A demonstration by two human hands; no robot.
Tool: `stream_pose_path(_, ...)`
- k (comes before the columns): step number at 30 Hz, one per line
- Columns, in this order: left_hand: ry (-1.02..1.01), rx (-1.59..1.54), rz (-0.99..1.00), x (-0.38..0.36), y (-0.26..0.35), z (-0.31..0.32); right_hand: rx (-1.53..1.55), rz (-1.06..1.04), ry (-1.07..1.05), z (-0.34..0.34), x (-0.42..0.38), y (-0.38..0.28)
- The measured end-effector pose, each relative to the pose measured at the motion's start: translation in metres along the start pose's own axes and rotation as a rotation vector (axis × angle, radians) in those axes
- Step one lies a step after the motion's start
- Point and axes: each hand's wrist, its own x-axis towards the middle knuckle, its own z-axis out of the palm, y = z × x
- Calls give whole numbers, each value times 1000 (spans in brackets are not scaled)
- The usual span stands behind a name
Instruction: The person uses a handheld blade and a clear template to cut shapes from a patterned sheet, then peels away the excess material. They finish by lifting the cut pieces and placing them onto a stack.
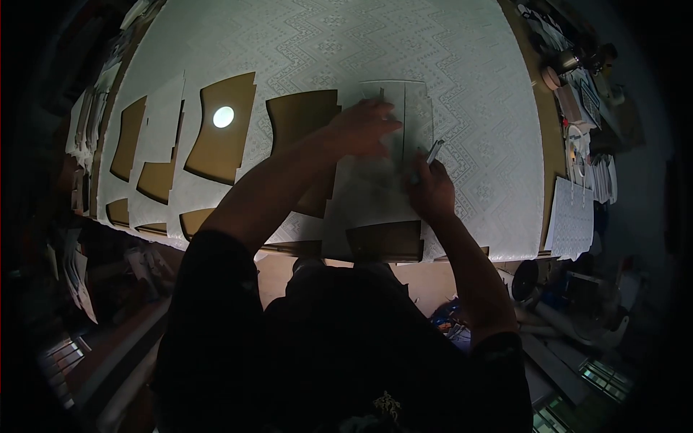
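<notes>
My left hand (pixel 368 128) reaches across to the middle of the white patterned sheet (pixel 476 65), its fingers spread and slightly blurred. Beneath and beside them lies a clear, thin-edged template (pixel 417 97) with a dark straight line along it. To the right, my right hand (pixel 433 193) is closed around a slim utility knife (pixel 434 150), whose pale end sticks up past the fingers. Just left of my left forearm, a curved cutout (pixel 292 112) in the sheet shows brown board below. Another cutout (pixel 386 242) sits at the near edge, below my hands.
More curved cutouts (pixel 234 90) run along the sheet's left part, one with a bright round light spot (pixel 224 117). Papers and small items line the table's right edge (pixel 550 148). A patterned sample sheet (pixel 570 220) hangs at the right corner. Stacked papers (pixel 90 119) stand at left.
</notes>
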Motion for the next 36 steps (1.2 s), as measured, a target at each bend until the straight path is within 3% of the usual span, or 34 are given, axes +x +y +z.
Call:
stream_pose_path(2,-294,-89,38,15,3,-4,-1,2,-9,-2,4,-2)
stream_pose_path(9,-493,-51,39,53,22,-5,40,-16,110,-2,3,-3)
stream_pose_path(12,-529,48,-48,66,31,-7,186,99,130,-3,-3,2)
stream_pose_path(14,-663,93,-124,76,34,-11,239,171,191,-15,-22,-1)
stream_pose_path(22,-745,117,-129,84,33,-1,453,329,288,-53,-110,-19)
stream_pose_path(25,-745,143,-120,84,31,2,484,427,147,-59,-118,-28)
stream_pose_path(31,-765,122,-128,86,24,9,447,448,313,-34,-113,-36)
stream_pose_path(33,-754,108,-151,86,32,3,658,721,361,-28,-110,-45)
stream_pose_path(36,-767,145,-152,87,42,-9,581,749,363,-28,-105,-52)
